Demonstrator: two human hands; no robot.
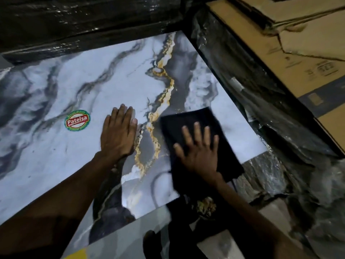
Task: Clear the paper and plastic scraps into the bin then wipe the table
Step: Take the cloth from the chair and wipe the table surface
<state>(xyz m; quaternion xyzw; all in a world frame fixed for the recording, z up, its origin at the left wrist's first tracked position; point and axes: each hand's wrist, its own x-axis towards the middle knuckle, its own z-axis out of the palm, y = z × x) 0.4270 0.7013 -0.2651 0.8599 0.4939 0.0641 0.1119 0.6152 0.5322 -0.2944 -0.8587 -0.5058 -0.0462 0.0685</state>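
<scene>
A glossy marble-patterned table (74, 86) with grey and gold veins fills the view. My right hand (198, 148) lies flat with fingers spread on a black cloth (188, 120), pressing it onto the table near the right edge. My left hand (118, 133) rests flat on the bare tabletop just left of the cloth, fingers together, holding nothing. No paper or plastic scraps show on the tabletop. Below the table's near edge a dark container (205, 208) with crumpled scraps inside is partly visible.
A round red and green "Patelsa" sticker (77, 120) is stuck on the table left of my left hand. Black plastic-wrapped bundles (84, 21) border the far edge, clear wrap (261, 109) lines the right edge, and cardboard boxes (302, 58) stand beyond it.
</scene>
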